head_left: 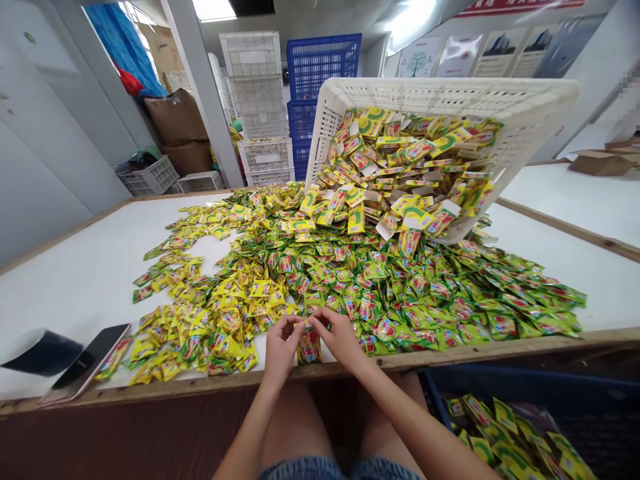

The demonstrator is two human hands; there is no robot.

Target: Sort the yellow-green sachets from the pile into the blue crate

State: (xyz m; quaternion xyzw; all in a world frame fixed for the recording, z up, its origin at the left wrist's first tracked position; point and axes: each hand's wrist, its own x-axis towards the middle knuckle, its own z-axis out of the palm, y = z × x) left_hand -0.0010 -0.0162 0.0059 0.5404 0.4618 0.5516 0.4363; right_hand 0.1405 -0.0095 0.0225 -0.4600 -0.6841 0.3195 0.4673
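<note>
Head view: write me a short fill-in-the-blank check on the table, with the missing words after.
Along the near edge of the table, the mostly green packets lie to the ____ of the mostly yellow packets.
The phone lies nearer the ____ hand than the right hand.
The tilted basket holding small boxes is coloured ____.

Missing words: right; left; white.

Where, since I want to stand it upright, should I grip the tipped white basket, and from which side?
Grip the white basket by its upper rim, probably from the near side: it tips open that way, and the rim stands clear above the small boxes.
</note>
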